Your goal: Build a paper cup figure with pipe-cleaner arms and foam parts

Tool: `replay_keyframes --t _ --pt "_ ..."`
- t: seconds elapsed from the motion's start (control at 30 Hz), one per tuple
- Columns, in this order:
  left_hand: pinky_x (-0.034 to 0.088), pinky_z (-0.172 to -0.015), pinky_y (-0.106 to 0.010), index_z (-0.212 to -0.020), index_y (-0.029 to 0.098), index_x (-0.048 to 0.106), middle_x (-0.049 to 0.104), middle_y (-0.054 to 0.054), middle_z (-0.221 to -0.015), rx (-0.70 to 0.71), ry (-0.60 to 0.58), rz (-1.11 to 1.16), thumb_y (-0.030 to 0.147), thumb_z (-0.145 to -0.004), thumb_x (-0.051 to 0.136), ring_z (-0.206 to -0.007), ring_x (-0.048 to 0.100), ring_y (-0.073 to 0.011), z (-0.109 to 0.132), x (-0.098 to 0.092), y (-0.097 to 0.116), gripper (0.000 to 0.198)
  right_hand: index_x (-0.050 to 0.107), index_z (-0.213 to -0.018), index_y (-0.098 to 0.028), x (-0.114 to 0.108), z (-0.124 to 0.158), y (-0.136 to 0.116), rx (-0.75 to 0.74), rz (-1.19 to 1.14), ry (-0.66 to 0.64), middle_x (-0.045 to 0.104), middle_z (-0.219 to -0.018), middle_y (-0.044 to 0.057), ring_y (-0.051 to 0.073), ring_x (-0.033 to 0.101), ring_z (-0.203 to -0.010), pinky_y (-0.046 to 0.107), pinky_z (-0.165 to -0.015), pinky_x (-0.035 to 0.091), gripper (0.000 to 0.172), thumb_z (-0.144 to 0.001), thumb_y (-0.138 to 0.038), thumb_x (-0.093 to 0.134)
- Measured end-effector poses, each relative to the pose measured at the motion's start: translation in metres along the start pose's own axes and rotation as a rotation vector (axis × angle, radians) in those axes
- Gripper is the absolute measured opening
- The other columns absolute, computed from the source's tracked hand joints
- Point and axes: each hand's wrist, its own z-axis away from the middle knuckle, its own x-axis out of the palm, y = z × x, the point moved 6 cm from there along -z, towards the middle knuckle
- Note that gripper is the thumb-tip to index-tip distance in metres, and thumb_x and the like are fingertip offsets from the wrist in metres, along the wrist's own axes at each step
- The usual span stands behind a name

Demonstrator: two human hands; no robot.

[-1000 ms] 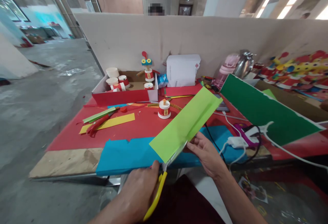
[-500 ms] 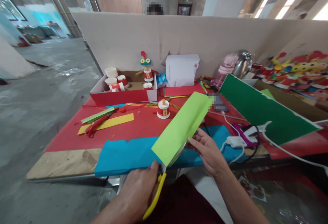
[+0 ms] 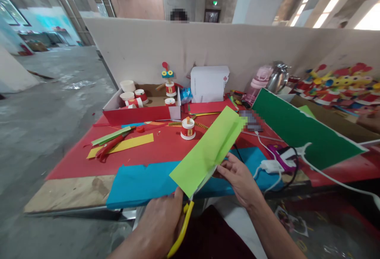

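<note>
A light green paper strip (image 3: 208, 148) slants over the front of the table. Scissors with a yellow handle (image 3: 185, 227) lie along its lower right edge, their blades pointing up to the right and partly behind the paper. My left hand (image 3: 162, 219) is closed around the scissors' handles, thumb near the strip's lower corner; its other fingers are mostly hidden. My right hand (image 3: 237, 178) pinches the strip's right edge, close to the blades. Beyond the strip stands a small red and white paper cup figure (image 3: 188, 129) with coiled paper arms.
Blue material (image 3: 142, 186) covers the table's front edge. Red-handled scissors (image 3: 111, 147) and a yellow strip (image 3: 138, 143) lie left. Behind are a box of cups (image 3: 133, 115) and a white box (image 3: 209, 85). A green panel (image 3: 305, 132), white charger (image 3: 271, 166) and cables are right.
The green strip has shifted slightly down and left against the table, with both hands still on the scissors and paper. My right fingers have curled a little more at its edge.
</note>
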Motion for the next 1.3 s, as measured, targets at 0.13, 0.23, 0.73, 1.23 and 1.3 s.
replay_keyframes --t 0.13,0.23,0.73,1.23,1.3 --pt "0.052 -0.078 -0.044 -0.120 0.011 0.046 0.069 -0.019 -0.105 0.001 -0.001 -0.006 0.018 -0.090 0.039 -0.096 0.067 -0.0341 0.0011 -0.0023 0.0024 0.032 0.062 -0.105 -0.021 0.0004 0.0006 -0.0019 -0.020 0.010 -0.006 0.063 -0.066 -0.004 0.014 0.060 -0.064 0.029 -0.067 0.050 0.048 -0.066 -0.039 0.081" --pt "0.051 -0.079 -0.039 -0.120 0.013 0.047 0.070 -0.018 -0.105 0.001 0.007 -0.012 0.017 -0.089 0.040 -0.096 0.068 -0.0316 0.0008 -0.0021 0.0030 0.032 0.062 -0.105 -0.022 0.0003 0.0005 -0.0022 -0.022 -0.011 -0.009 0.062 -0.065 -0.005 0.013 0.060 -0.065 0.028 -0.067 0.050 0.047 -0.066 -0.038 0.081" --pt "0.051 -0.079 -0.038 -0.117 0.015 0.048 0.070 -0.016 -0.102 0.020 0.063 -0.007 0.017 -0.088 0.041 -0.094 0.067 -0.0299 -0.0020 0.0053 -0.0034 0.029 0.063 -0.104 -0.023 -0.0011 -0.0022 -0.0085 -0.012 -0.111 0.013 0.074 -0.089 0.003 0.018 0.068 -0.077 0.032 -0.075 0.054 0.046 -0.065 -0.037 0.082" --pt "0.050 -0.080 -0.040 -0.111 0.015 0.051 0.068 -0.016 -0.106 -0.003 0.047 0.001 0.018 -0.089 0.039 -0.098 0.066 -0.0315 -0.0033 0.0053 0.0014 0.025 0.064 -0.097 -0.021 -0.0023 0.0007 -0.0006 0.004 -0.104 0.071 0.068 -0.069 -0.001 0.016 0.066 -0.065 0.033 -0.069 0.056 0.046 -0.061 -0.039 0.085" --pt "0.050 -0.080 -0.041 -0.109 0.014 0.051 0.068 -0.016 -0.103 -0.017 0.047 0.008 0.018 -0.089 0.039 -0.098 0.066 -0.0319 -0.0031 0.0045 0.0013 0.024 0.063 -0.098 -0.021 -0.0015 0.0013 -0.0002 0.017 -0.112 0.069 0.068 -0.067 -0.002 0.015 0.065 -0.063 0.032 -0.067 0.056 0.048 -0.060 -0.039 0.086"
